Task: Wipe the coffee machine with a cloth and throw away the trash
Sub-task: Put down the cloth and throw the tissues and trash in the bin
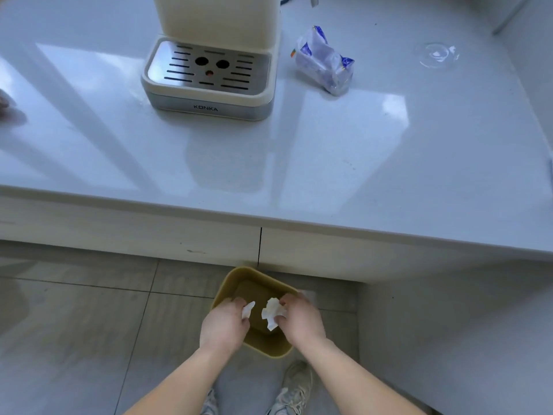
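Closest to my view, two bare forearms are reaching down toward the floor [74, 324], with a pair of pale sneakers [294, 387] showing between them at the bottom edge. I am holding the left hand [224, 323] and the right hand [302, 317] side by side, slightly apart, over the open top of a mustard-coloured bin [269, 348]. It is standing on the grey tiles just in front of the cabinet fronts [149, 232]. The left hand is pinching a small scrap of white paper [248, 310] in curled fingers. The right hand is gripping a larger crumpled wad of white paper [271, 313]. Both pieces are hanging above the inside of the bin, apart from each other. I cannot tell what is lying inside it.

Higher up, the glossy white tabletop [329, 160] is carrying the cream coffee machine [215, 40]. The machine is sitting toward the back left, with its slotted metal drip tray [206, 70] facing me and the word KONKA showing on its front. Near its right side, but not touching it, a crinkled plastic tissue pack [324, 62] with blue print is lying on its side. Farther right, a clear glass dish [437, 55] is resting near the back. At the far left edge something pale and blurred is poking into view, and I cannot tell what it is.
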The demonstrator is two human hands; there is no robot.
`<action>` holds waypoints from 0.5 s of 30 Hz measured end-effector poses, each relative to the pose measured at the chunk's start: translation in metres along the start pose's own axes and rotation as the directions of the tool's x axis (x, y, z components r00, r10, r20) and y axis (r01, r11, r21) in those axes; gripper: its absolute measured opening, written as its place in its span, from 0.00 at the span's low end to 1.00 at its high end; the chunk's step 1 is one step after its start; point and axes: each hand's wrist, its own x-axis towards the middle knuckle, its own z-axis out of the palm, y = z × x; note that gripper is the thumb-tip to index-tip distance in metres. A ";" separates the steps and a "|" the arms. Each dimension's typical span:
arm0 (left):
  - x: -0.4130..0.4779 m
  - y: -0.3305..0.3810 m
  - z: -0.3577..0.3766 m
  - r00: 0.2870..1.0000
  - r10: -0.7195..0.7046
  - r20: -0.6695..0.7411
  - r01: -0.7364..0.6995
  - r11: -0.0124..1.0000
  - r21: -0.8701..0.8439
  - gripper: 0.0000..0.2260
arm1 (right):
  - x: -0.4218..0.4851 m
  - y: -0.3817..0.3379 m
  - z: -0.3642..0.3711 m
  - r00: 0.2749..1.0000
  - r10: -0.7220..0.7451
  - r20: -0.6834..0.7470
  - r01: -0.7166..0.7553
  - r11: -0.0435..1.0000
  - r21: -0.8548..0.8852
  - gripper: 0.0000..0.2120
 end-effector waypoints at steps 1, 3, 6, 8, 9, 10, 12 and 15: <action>0.002 -0.001 0.004 1.000 -0.002 0.003 0.002 1.000 0.003 0.11 | 0.002 0.002 0.004 1.000 0.005 0.003 -0.005 1.000 -0.004 0.13; 0.005 -0.003 0.010 1.000 -0.007 -0.001 0.007 1.000 0.000 0.15 | 0.006 0.005 0.012 1.000 0.019 0.003 -0.019 1.000 -0.004 0.17; 0.005 -0.008 0.016 1.000 -0.024 -0.017 0.024 1.000 0.000 0.18 | 0.008 0.010 0.021 0.999 0.049 0.002 -0.049 0.999 0.013 0.19; 0.004 -0.013 0.017 1.000 -0.018 -0.018 0.018 1.000 0.010 0.19 | 0.009 0.013 0.025 0.999 0.046 0.006 -0.046 0.999 0.018 0.15; 0.004 -0.016 0.018 1.000 -0.010 -0.015 0.010 1.000 0.018 0.20 | 0.008 0.014 0.026 0.999 0.039 0.008 -0.039 0.999 0.021 0.14; 0.003 -0.017 0.017 1.000 -0.004 -0.013 0.005 1.000 0.030 0.20 | 0.007 0.015 0.027 0.999 0.033 0.011 -0.033 0.999 0.024 0.13; 0.003 -0.018 0.016 1.000 0.001 -0.016 0.000 0.998 0.057 0.19 | 0.005 0.016 0.028 1.000 0.024 0.016 -0.024 0.999 0.022 0.14; 0.004 -0.016 0.013 1.000 0.019 -0.024 -0.017 0.996 0.086 0.19 | 0.005 0.016 0.027 1.000 0.013 0.003 -0.013 1.000 0.009 0.14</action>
